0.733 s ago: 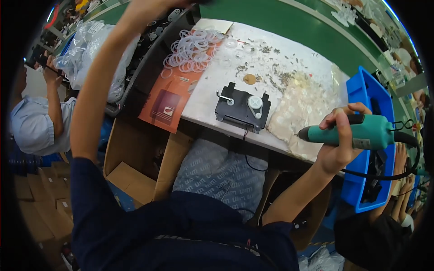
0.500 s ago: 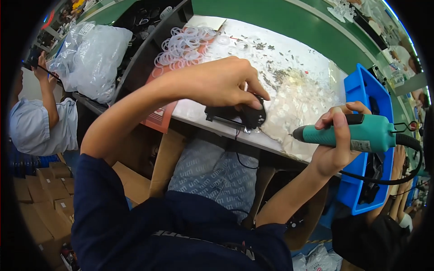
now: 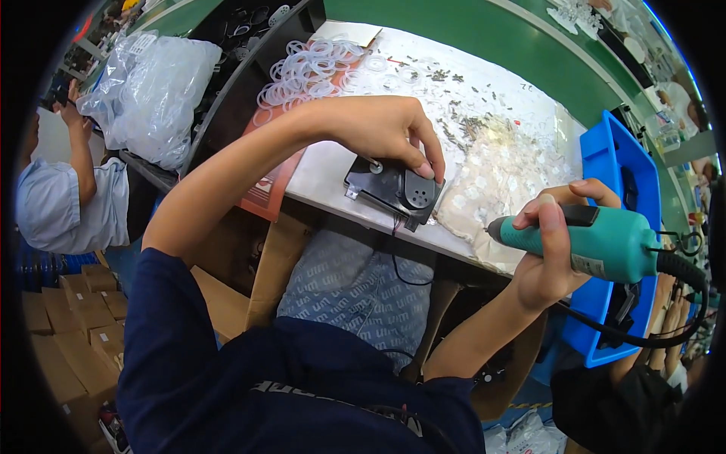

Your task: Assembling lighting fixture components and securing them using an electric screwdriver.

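Note:
My left hand (image 3: 393, 135) reaches across the near edge of the white worktop. Its thumb and fingers close on a rounded black cover (image 3: 418, 191) with small holes. The cover sits at the right end of a flat black plastic housing (image 3: 376, 184), which has a small light round part on top and a thin dark cable (image 3: 396, 261) hanging over the edge. In my right hand (image 3: 556, 238) is a teal electric screwdriver (image 3: 622, 246), its dark tip pointing left. That tip is apart from the housing, above a crumpled whitish sheet (image 3: 484, 197).
Clear plastic rings (image 3: 306, 72) and many small dark metal pieces (image 3: 469, 125) lie on the worktop. A blue bin (image 3: 597, 144) holding black parts stands at right; a black tray (image 3: 234, 91) and plastic bag (image 3: 162, 98) are at left. Cardboard boxes (image 3: 68, 333) are stacked lower left.
The black housing has turned so its top and the cover's holes face up more. My left hand has shifted with it. The screwdriver has moved slightly left and down.

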Available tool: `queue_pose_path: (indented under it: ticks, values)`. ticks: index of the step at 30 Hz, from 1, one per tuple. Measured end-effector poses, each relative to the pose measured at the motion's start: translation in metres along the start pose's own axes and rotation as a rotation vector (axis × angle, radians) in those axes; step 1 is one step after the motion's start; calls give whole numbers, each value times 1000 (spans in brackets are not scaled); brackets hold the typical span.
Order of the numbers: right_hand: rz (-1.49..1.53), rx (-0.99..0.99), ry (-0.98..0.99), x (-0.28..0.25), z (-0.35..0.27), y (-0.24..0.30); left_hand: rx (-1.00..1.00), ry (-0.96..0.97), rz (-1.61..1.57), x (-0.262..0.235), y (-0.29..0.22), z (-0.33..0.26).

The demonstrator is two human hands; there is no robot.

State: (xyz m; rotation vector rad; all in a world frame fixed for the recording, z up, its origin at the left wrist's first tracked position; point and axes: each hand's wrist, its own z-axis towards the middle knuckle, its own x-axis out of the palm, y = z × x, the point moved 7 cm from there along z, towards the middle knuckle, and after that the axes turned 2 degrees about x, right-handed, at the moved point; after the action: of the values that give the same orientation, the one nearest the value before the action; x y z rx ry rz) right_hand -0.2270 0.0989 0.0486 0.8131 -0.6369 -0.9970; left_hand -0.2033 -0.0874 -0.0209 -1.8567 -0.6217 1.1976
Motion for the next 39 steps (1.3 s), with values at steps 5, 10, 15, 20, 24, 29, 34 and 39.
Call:
queue_pose_path:
  ticks: [5, 10, 15, 20, 24, 29, 34, 39]
  values:
    - [-43, 0, 16, 4, -1, 3, -12, 8, -97, 7, 6, 0]
    - [77, -24, 0, -6, 0, -1, -56, -37, -34, 6, 1, -2]
    - [69, 12, -24, -6, -1, 1, -52, -130, 31, 5, -1, -2]
    - [39, -10, -3, -7, 0, 1, -64, -101, -87, 7, 5, -7]
    - [31, -22, 4, -7, 0, 1, -58, -70, -156, 9, 5, -10]
    - [34, -14, -6, -5, 4, 3, -44, -98, -146, 7, 7, -9]
    - [134, -21, -124, -18, 19, 8, -1, -253, -153, 1, 6, -28]
    - [118, -112, -101, -20, 42, 26, 162, -412, -214, -39, 6, -15]
